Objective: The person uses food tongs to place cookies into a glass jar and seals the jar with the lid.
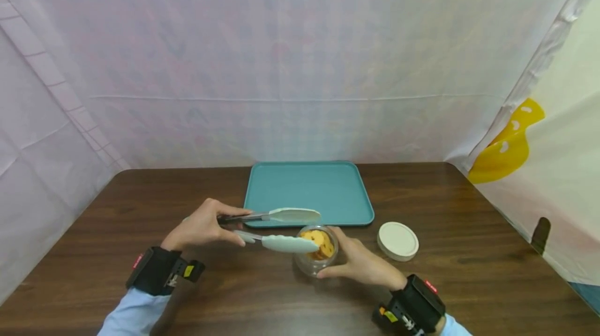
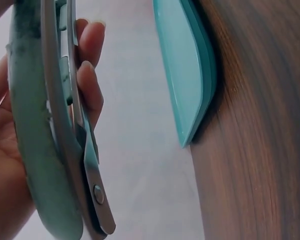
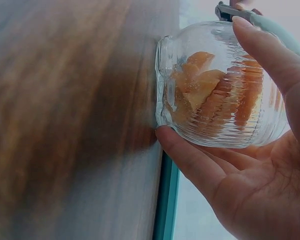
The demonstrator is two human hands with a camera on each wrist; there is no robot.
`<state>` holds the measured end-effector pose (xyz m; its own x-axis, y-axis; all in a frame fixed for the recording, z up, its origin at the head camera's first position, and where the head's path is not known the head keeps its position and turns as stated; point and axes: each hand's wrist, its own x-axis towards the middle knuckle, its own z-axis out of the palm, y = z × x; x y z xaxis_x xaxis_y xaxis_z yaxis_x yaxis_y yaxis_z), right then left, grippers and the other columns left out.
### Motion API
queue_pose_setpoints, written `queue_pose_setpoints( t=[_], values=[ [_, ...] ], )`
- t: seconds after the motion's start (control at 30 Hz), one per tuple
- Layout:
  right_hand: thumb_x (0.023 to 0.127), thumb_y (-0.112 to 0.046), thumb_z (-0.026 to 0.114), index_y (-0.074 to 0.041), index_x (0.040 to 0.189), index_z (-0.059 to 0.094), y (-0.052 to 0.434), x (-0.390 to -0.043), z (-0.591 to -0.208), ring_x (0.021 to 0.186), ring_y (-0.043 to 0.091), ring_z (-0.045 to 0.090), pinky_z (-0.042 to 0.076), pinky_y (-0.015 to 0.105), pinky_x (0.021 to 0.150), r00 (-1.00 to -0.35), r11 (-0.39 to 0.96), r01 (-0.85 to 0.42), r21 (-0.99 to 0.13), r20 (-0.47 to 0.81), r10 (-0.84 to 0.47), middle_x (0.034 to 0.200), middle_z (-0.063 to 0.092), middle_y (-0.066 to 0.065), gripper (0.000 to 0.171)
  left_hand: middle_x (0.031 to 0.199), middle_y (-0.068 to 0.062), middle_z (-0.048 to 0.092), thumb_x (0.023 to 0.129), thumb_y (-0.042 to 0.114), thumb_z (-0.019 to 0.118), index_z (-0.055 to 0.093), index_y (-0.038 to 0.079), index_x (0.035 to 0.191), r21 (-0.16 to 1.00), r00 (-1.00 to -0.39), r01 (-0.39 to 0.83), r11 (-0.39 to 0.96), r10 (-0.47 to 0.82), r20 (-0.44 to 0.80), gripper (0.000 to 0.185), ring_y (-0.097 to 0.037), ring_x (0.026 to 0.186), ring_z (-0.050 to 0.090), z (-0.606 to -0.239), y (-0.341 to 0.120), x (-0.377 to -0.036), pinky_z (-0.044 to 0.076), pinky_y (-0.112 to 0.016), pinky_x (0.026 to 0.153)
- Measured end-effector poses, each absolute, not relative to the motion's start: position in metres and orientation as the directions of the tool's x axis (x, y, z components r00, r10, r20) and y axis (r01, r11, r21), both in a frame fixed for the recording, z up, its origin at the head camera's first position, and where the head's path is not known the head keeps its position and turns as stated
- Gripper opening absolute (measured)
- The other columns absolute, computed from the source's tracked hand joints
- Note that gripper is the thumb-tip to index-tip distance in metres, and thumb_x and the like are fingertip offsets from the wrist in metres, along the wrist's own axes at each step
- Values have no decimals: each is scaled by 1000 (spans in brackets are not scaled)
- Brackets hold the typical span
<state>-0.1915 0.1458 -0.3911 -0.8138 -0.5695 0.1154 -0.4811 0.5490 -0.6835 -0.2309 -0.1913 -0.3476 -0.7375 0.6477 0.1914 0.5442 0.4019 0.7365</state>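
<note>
My left hand (image 1: 201, 226) grips a pair of metal tongs (image 2: 27, 115) with pale green tips, their arms spread apart. One tong tip (image 1: 290, 244) reaches over the mouth of a small clear glass jar (image 1: 307, 266); the other tip appears farther back, across the tray's near edge. Around the jar's side curl the thumb and fingers of my right hand (image 1: 363, 263). Yellow-brown snack pieces (image 1: 324, 241) lie inside the jar, also visible through its ribbed wall in the right wrist view. Whether the tong tip touches them I cannot tell.
Behind the jar lies a teal rectangular tray (image 1: 307, 190) near the table's far edge. A round white lid (image 1: 398, 241) rests on the brown wooden table (image 1: 469, 252), right of the jar. Pale cloth (image 1: 300, 65) hangs behind the table and at both sides.
</note>
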Motion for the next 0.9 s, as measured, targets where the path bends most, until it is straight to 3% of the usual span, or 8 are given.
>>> queue_pose_setpoints(
  t=[0.27,0.37,0.63,0.9],
  values=[
    [71,-47,68,-14,134,29,146,-191,-389,108,20,51,41,41,89,-814,553,-478,-683,107,-571,122,51,7,81,105,-18,63,68,28,75,56,2,120,768,-718,532,357,670,187,61,-14,84,63,-345,-194,-230,51,-27,70],
    [71,-46,69,-15,135,28,146,-191,-389,110,21,50,40,41,90,-815,546,-473,-691,107,-570,123,50,7,82,105,-19,62,68,29,75,55,3,121,776,-760,503,380,622,188,63,-13,85,63,-344,-197,-230,51,-25,72],
    [72,-42,70,-12,135,28,145,-190,-388,113,24,48,39,43,92,-813,526,-450,-722,88,-575,124,49,9,82,91,-7,67,66,37,75,54,9,123,724,-883,438,532,407,235,67,-12,79,62,-337,-214,-225,50,-26,66],
    [72,-44,69,-10,135,28,146,-191,-390,112,22,49,40,42,91,-808,525,-469,-710,105,-580,124,50,9,82,83,-8,67,66,41,75,51,2,125,606,-942,330,724,214,258,75,-20,76,60,-337,-240,-221,45,-32,63]
  ],
)
